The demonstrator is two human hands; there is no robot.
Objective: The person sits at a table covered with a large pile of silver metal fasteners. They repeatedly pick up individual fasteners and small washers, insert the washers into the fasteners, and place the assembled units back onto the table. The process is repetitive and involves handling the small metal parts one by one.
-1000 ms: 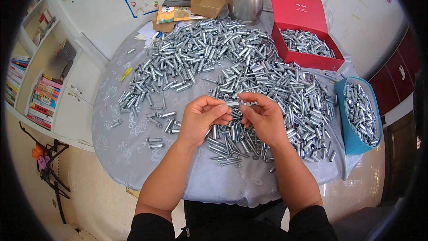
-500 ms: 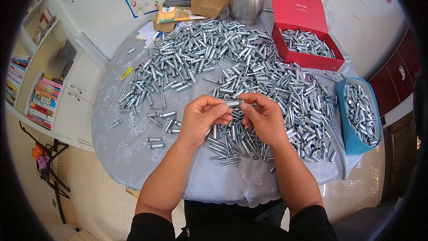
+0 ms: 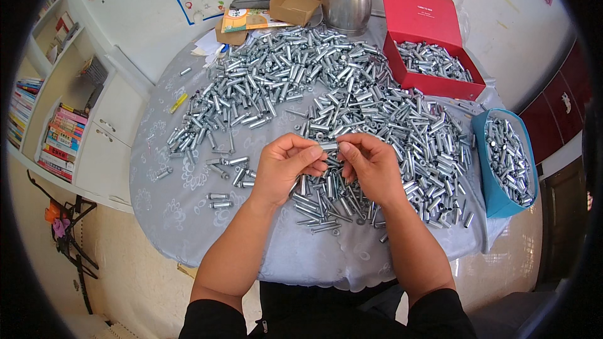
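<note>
Between my two hands a silvery expansion bolt (image 3: 328, 147) lies roughly level above the near part of the pile. My left hand (image 3: 295, 162) pinches its left end between thumb and curled fingers. At the right end, the thumb and forefinger of my right hand (image 3: 364, 162) are closed on it, partly covering its tip. Below and beyond my hands spreads a big heap of similar metal bolts and sleeves (image 3: 414, 144). Several bolts (image 3: 237, 162) lie apart to the left of my left hand, with a pair (image 3: 220, 201) nearer me.
A red lidded box (image 3: 433, 86) of bolts stands at the back right; a teal bin (image 3: 496, 194) of bolts is at the right edge. A steel pot (image 3: 347, 6) and cardboard box (image 3: 295, 3) stand behind the heap. A yellow marker (image 3: 179, 103) lies on the grey tablecloth (image 3: 169, 176).
My right hand's fingers have shifted slightly around the bolt's right end. My left hand and the heap look the same.
</note>
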